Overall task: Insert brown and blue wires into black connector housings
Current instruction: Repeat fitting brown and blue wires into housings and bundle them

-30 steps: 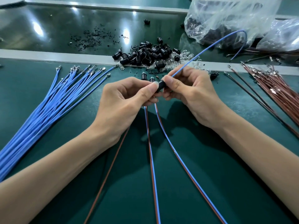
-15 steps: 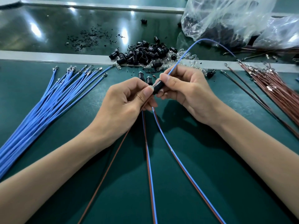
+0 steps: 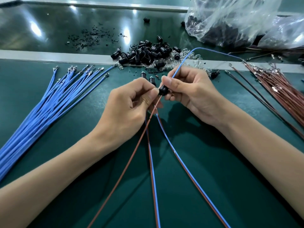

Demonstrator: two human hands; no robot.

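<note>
- Green mat covers the bench; grey rail crosses behind it.
- Clear plastic bags top R, cut off by frame edge; dark parts inside too blurred to ID.
- Blue wire bundle fans out on L and brown wire bundle on R, both well apart from the hands.
- Left hand is curled, thumb tip pinching black housing, which is held above mat centre btwn both hands.
- Right hand pinches blue wire just above the housing; wire arcs up & R in front of housing pile.
- Brown wire runs from the housing down-L, crossing one of two blue/brown pairs lying on the mat.
- Two loose housings sit just behind the hands, partly blocked by knuckles.
- Housing's wire end is hidden by fingertips; can't tell how deep the blue wire sits.
- Black scraps on the far surface, too small to ID.
</note>
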